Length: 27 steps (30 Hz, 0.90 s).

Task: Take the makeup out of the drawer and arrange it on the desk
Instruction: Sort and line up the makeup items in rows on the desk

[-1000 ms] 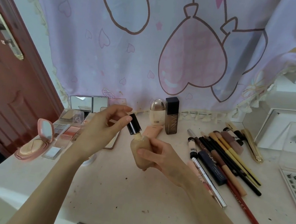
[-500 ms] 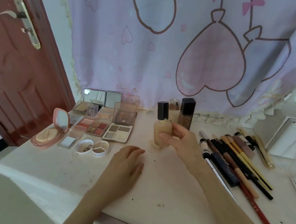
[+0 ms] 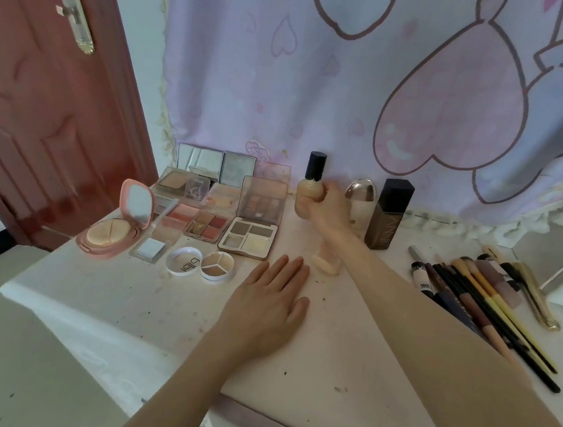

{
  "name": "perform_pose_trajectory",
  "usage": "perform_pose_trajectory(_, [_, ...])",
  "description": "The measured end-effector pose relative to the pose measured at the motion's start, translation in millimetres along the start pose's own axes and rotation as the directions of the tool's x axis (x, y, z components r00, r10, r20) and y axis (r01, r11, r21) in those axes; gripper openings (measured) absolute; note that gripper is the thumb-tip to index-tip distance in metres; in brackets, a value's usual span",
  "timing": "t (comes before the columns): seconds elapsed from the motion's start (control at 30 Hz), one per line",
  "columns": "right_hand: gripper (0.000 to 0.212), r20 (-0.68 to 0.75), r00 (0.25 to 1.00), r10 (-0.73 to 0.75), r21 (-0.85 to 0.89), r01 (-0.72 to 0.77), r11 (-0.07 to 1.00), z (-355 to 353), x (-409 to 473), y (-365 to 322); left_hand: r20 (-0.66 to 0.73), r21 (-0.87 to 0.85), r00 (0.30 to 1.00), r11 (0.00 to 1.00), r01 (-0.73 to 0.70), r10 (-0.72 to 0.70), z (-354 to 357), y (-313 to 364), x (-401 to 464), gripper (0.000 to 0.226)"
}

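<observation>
Head view: right hand (image 3: 329, 207) grips upright foundation bottle (image 3: 308, 191).

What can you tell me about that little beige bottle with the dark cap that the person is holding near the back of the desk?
The small rounded beige foundation bottle has a tall dark cylindrical cap, screwed on, and a clear-looking body filled with pale cream liquid. It stands upright near the back of the white desk, in front of the pink curtain. The right hand grips its body, fingers curled around it. It sits between the open eyeshadow palette and the egg-shaped silver-topped bottle. Whether its base touches the desk is hidden.
</observation>
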State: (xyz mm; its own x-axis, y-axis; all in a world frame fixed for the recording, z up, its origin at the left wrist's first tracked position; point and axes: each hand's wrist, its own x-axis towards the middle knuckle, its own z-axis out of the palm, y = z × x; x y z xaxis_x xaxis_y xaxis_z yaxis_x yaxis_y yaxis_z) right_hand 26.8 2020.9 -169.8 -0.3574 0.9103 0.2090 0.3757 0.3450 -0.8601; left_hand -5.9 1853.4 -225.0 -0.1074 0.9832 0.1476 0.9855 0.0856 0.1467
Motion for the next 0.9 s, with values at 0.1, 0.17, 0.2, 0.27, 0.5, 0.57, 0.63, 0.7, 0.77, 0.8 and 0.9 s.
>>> perform_pose_trajectory(0.1, [0.031,-0.016,1.0,0.003,-0.073,-0.004,0.997,8.6,6.9,1.3,0.004,-0.007,1.0,1.0,0.001,-0.001,1.1,-1.0,2.1,0.054])
perform_pose_trajectory(0.17, [0.031,-0.02,1.0,0.003,-0.102,-0.005,0.995,12.5,11.4,3.1,-0.003,-0.014,1.0,1.0,0.001,-0.001,1.7,-1.3,2.0,0.055])
perform_pose_trajectory(0.2, [0.033,-0.034,0.999,0.005,-0.118,-0.009,0.993,14.0,13.6,3.7,-0.007,-0.018,1.0,1.0,0.0,0.0,1.8,-1.6,1.8,0.055])
perform_pose_trajectory(0.27, [0.037,-0.06,0.998,0.014,-0.157,-0.023,0.987,15.5,17.4,5.0,-0.019,-0.024,1.0,1.0,-0.002,0.002,2.0,-1.7,1.6,0.055])
perform_pose_trajectory(0.5, [0.045,-0.013,0.997,0.079,-0.171,-0.08,0.982,19.9,25.8,7.2,-0.019,-0.039,1.0,0.999,0.0,-0.001,2.8,-2.2,1.5,0.055])
perform_pose_trajectory(0.57, [0.044,-0.015,0.997,0.075,-0.174,-0.076,0.982,20.9,24.8,7.1,-0.022,-0.041,1.0,0.999,0.001,-0.002,3.0,-2.9,1.9,0.055])
perform_pose_trajectory(0.63, [0.044,-0.014,0.997,0.081,-0.178,-0.082,0.981,21.3,23.0,7.6,-0.027,-0.039,1.0,0.999,-0.003,0.002,2.9,-2.9,2.0,0.055])
perform_pose_trajectory(0.7, [0.047,-0.005,0.996,0.089,-0.212,-0.088,0.973,19.9,20.7,5.8,-0.033,-0.034,0.999,0.999,-0.006,0.005,2.9,-2.9,2.1,0.055])
perform_pose_trajectory(0.77, [0.045,0.011,0.998,0.066,-0.261,-0.061,0.963,17.3,14.8,2.3,-0.032,-0.034,0.999,0.999,-0.006,0.005,2.8,-3.1,1.9,0.055])
perform_pose_trajectory(0.8, [0.04,0.02,0.999,0.033,-0.278,-0.026,0.96,15.7,11.1,0.7,-0.034,-0.036,0.999,0.999,-0.006,0.005,2.7,-3.6,2.1,0.055])
perform_pose_trajectory(0.9, [0.03,0.031,0.999,0.013,-0.258,-0.005,0.966,5.7,-8.0,-2.9,-0.034,-0.054,0.999,0.999,-0.004,0.003,0.4,-4.2,2.0,0.054])
